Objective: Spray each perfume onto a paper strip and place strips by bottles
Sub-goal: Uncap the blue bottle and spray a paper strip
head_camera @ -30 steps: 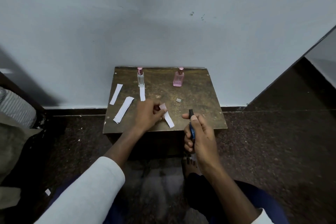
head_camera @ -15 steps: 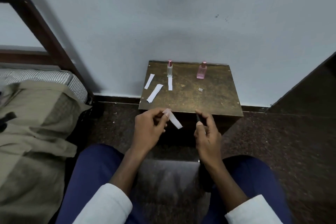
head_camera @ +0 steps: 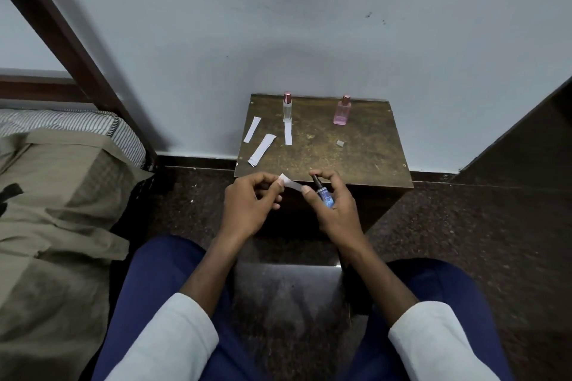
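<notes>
My left hand [head_camera: 250, 204] pinches one end of a white paper strip [head_camera: 291, 183] just in front of the small brown table [head_camera: 365, 161]. My right hand [head_camera: 335, 210] grips a slim blue perfume bottle [head_camera: 325, 196] with a dark top, index finger curved above the top, its nozzle close to the strip's free end. At the table's back stand a clear bottle [head_camera: 287, 108] with a pink cap and a pink bottle [head_camera: 342, 111]. A strip [head_camera: 288, 133] lies in front of the clear bottle. Two more strips [head_camera: 261, 150] lie at the left.
A small grey cap-like piece [head_camera: 340, 142] lies on the table right of centre. A bed with an olive blanket [head_camera: 52, 210] and dark wooden frame [head_camera: 71, 49] fills the left. A white wall backs the table; a dark panel [head_camera: 526, 139] rises at right. My blue-clad knees flank a dark floor.
The view pulled back and swung left, revealing the bed. Both hands drew back off the table. The blue bottle now shows tilted toward the strip, closer than before.
</notes>
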### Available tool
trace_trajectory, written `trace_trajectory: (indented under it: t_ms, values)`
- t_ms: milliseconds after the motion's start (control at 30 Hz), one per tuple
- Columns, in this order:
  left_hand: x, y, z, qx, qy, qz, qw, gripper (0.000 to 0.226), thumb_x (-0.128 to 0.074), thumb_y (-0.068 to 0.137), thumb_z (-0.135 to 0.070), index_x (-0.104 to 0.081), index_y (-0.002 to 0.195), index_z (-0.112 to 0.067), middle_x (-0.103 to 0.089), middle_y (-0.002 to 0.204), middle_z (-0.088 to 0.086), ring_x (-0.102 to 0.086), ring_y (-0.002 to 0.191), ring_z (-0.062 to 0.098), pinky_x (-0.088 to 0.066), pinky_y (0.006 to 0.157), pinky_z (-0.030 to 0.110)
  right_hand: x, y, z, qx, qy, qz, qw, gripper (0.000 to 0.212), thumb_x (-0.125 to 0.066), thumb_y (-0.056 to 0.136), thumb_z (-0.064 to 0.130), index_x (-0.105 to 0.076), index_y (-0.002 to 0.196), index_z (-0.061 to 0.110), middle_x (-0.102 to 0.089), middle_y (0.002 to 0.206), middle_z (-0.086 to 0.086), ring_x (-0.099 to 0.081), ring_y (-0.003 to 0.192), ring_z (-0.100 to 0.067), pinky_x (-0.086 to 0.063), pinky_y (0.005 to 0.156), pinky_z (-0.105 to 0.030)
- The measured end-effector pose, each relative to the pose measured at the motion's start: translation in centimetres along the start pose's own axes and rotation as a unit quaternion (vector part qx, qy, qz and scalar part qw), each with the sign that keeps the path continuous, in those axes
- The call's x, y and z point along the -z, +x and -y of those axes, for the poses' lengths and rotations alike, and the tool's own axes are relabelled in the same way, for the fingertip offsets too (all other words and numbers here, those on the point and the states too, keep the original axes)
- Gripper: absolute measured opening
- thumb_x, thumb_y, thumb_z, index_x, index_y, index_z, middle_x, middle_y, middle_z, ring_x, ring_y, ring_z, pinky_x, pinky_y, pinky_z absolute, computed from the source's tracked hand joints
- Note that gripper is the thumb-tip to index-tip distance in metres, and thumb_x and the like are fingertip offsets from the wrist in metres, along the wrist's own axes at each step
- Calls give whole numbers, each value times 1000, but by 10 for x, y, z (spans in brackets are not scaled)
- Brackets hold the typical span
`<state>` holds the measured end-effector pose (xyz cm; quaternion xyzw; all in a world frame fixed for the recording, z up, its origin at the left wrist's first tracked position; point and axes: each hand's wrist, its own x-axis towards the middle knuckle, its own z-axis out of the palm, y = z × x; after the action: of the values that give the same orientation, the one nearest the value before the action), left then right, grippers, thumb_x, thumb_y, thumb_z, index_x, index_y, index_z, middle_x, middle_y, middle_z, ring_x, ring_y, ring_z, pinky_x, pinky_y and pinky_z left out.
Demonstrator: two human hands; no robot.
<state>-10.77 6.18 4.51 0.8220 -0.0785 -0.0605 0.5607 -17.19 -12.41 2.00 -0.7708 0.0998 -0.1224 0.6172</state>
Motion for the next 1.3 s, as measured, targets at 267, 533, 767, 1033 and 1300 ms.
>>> trace_trajectory:
  t_ms: [267,533,767,1033,1300]
  values:
    - [1,11,9,3,-14,40,999,7,-81,98,-35,-85,98,-29,-83,85,-7,-81,75,13,-68,78,37,-4,12,-18,-44,-57,81,994,11,-80,93,40,-74,91,31,-72,74,9,-62,65,3,-48,57,-14]
    - [-9,27,5,25,-58,-10,998,8,-79,100,-19,-81,103,-12,-82,79,2,-83,77,14,-69,74,31,1,19,-18,-75,42,74,994,28,-70,96,53,-76,112,31,-62,67,11,-53,57,-4,-42,50,-25]
    - [-6,27,5,-11,2,-20,1000,10,-79,100,-27,-83,102,-18,-81,77,-7,-81,72,6,-67,70,26,13,18,-3,71,-41,64,995,37,-49,110,28,-52,146,38,-40,59,11,-36,48,-5,-32,46,-21]
    - [0,23,2,-51,45,-32,997,11,-79,101,-26,-85,102,-17,-82,82,-10,-79,70,1,-68,72,30,27,16,12,266,-242,-59,931,33,-53,107,25,-57,140,24,-40,69,28,-49,56,4,-32,55,-5]
    - [5,21,-2,-84,71,-46,993,11,-78,101,-29,-85,102,-20,-79,79,-16,-77,68,-4,-65,69,21,20,10,20,301,-220,-112,921,31,-53,106,16,-60,135,21,-41,75,35,-42,54,7,-31,59,-4]
